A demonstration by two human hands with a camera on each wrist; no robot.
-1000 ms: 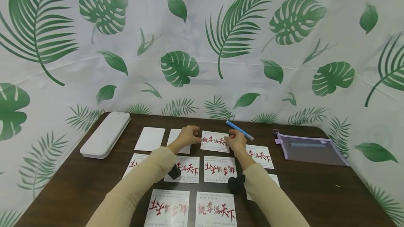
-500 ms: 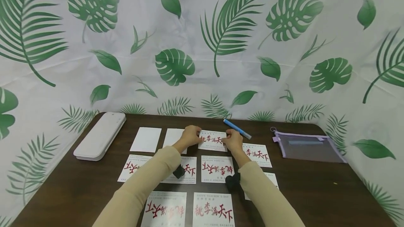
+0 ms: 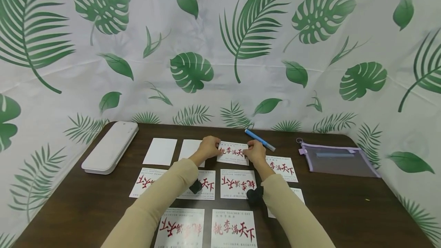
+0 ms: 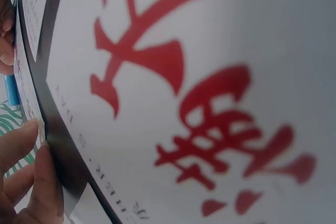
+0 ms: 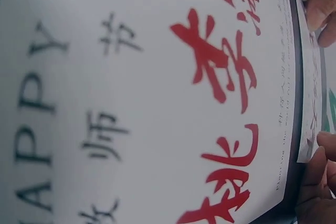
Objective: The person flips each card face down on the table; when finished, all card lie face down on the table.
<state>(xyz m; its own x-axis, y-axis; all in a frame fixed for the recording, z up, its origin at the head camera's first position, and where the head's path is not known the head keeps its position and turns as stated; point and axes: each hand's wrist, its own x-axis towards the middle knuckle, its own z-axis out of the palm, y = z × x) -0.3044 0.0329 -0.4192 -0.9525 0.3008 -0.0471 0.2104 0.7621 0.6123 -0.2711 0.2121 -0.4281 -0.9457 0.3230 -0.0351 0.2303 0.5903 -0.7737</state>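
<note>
A white card with red calligraphy point(image 3: 233, 152) lies at the far middle of the dark table point(image 3: 344, 209). My left hand point(image 3: 217, 145) pinches its left edge and my right hand point(image 3: 249, 149) pinches its right edge. Both fists are curled and their fingertips rest on the card. The left wrist view is filled by a printed card point(image 4: 199, 103), with fingers point(image 4: 26, 182) at its lower left. In the right wrist view, a card with "HAPPY" lettering point(image 5: 157, 103) lies under the camera, with fingers point(image 5: 315, 182) at the lower right.
Several more printed cards point(image 3: 237, 183) lie in rows nearer me, and two blank cards point(image 3: 160, 151) sit to the left. A blue marker point(image 3: 260, 140) lies just behind my right hand. There is a white flat case point(image 3: 110, 146) at far left and a purple mesh pouch point(image 3: 339, 160) at right.
Both hands stay on the same card in about the same place. Only the head view has shifted slightly.
</note>
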